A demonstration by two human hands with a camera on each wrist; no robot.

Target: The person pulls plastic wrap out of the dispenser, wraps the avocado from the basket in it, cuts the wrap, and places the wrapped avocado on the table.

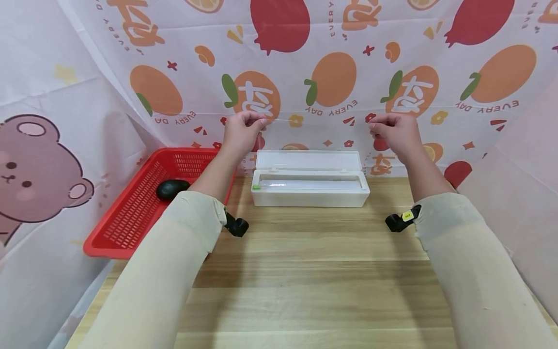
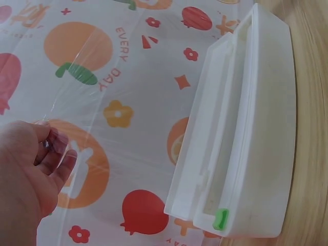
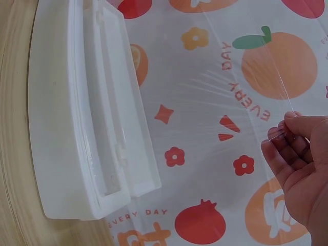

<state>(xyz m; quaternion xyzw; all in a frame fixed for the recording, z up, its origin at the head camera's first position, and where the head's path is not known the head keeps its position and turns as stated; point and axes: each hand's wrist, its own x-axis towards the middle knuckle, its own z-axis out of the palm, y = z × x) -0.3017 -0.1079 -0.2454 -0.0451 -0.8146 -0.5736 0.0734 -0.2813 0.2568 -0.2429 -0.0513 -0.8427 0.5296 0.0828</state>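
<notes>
Clear cling film (image 2: 84,110) is stretched between both hands, above and behind a white film dispenser box (image 1: 310,198). My left hand (image 1: 242,133) pinches one corner of its upper edge between thumb and fingers. At the other corner, my right hand (image 1: 397,134) pinches the same edge. The film shows mainly as faint creases and a thin shiny line in the wrist views. Behind the box's long opening, its lid (image 1: 307,159) stands raised. A small green slider (image 2: 221,219) sits at the left end of the box's front edge.
To the left stands a red plastic basket (image 1: 118,253) with a dark, avocado-like oval (image 1: 172,189) inside, partly behind the left forearm. A fruit-print cloth (image 1: 305,133) hangs right behind the box. The wooden table (image 1: 318,281) extends in front.
</notes>
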